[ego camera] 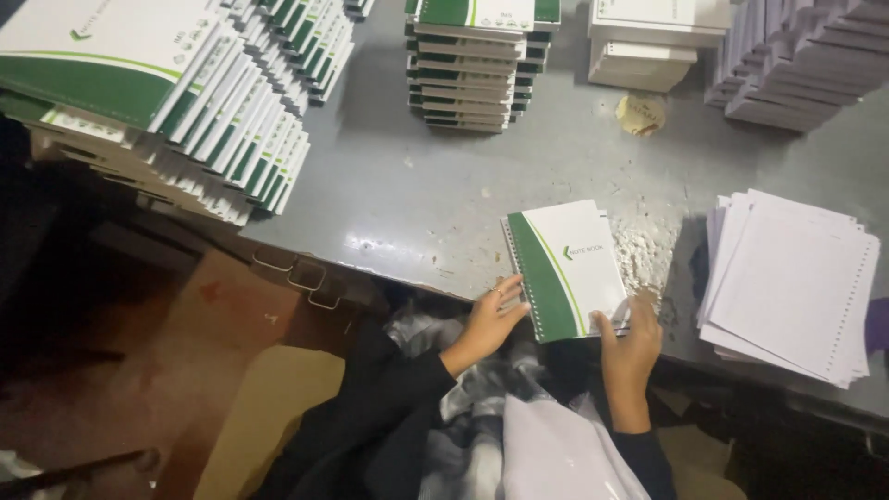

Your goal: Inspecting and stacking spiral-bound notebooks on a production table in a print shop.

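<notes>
The grey counter carries fanned stacks of green-and-white notebooks at far left, a squared stack at the back, and loose punched sheets at right. One spiral notebook lies at the near edge, its long axis running away from the person and its coil on the left. The left hand touches the coil side, fingers loosely curled; the right hand pinches the near right corner. Bare counter lies beyond it.

Bare table between notebook stacks
</notes>
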